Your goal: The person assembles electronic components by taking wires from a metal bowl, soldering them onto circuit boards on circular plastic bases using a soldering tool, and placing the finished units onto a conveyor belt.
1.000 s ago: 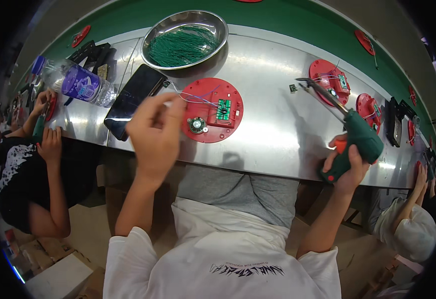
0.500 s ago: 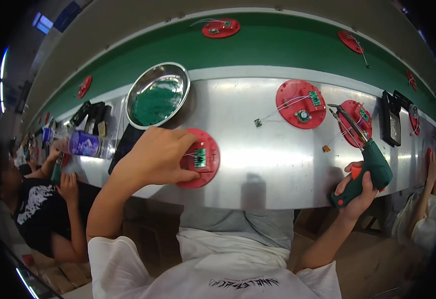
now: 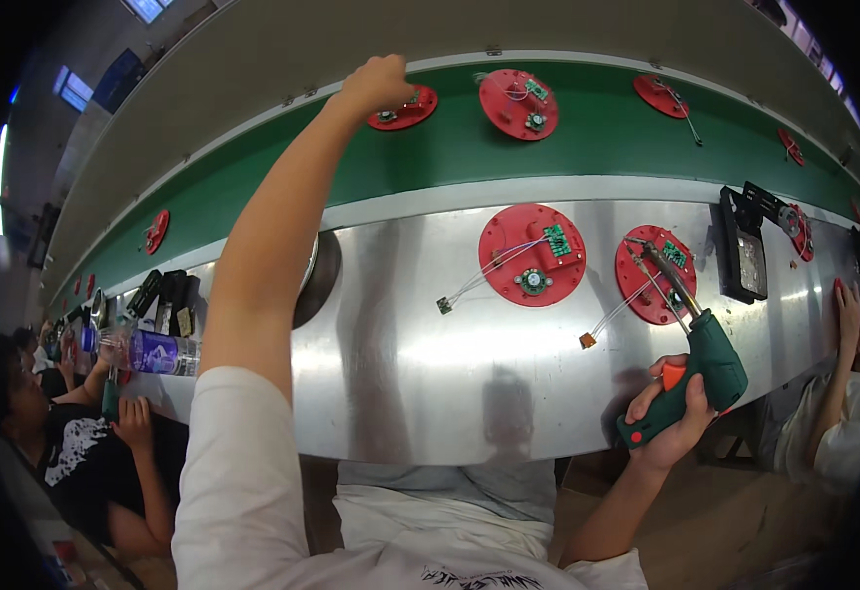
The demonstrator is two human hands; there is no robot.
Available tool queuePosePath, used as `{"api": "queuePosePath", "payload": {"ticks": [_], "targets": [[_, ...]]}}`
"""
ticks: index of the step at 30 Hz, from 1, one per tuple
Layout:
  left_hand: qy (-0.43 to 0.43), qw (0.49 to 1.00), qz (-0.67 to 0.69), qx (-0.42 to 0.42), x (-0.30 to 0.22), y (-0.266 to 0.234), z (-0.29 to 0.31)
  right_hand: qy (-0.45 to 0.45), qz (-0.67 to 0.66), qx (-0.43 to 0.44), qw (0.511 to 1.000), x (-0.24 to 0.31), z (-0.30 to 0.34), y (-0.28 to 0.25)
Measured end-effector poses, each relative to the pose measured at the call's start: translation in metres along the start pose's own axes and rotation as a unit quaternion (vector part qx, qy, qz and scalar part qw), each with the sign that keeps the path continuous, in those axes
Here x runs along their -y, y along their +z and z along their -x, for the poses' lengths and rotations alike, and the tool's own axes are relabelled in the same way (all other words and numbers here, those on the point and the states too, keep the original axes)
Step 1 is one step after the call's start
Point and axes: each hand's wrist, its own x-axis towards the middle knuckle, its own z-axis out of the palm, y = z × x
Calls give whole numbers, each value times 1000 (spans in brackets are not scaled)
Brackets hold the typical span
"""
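My left arm stretches to the far green strip, where my left hand (image 3: 379,83) is closed at the edge of a red round plate (image 3: 405,113) with a small circuit board. Part of that plate and some of the fingers are hidden. My right hand (image 3: 681,418) grips a green soldering gun (image 3: 713,369) with an orange trigger. The gun's metal tip is over a red round plate (image 3: 631,285) with a green board and wires. Left of it, another red plate (image 3: 508,226) lies on the metal table, its wires running to a tiny board (image 3: 444,306).
More red plates (image 3: 497,98) lie along the green strip (image 3: 567,147). A metal bowl (image 3: 324,280) is mostly behind my left arm. A plastic bottle (image 3: 159,352) lies at left; a black holder (image 3: 742,246) stands at right. Other people (image 3: 66,442) sit on both sides.
My left hand has gone from a red plate at the table's near left up to the far green strip. That table spot no longer holds a plate. The view has shifted; the right hand keeps the gun.
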Motion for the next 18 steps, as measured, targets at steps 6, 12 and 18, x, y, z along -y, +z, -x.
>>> {"api": "queuePosePath", "payload": {"ticks": [6, 12, 18], "targets": [[13, 995, 101, 0, 48, 54, -8, 13, 0, 13, 1000, 0, 0, 0], [84, 972, 206, -82, 20, 6, 43, -10, 15, 24, 1000, -1, 3, -7], [116, 956, 262, -65, -2, -97, 205, -12, 8, 54, 998, -3, 2, -7]]}}
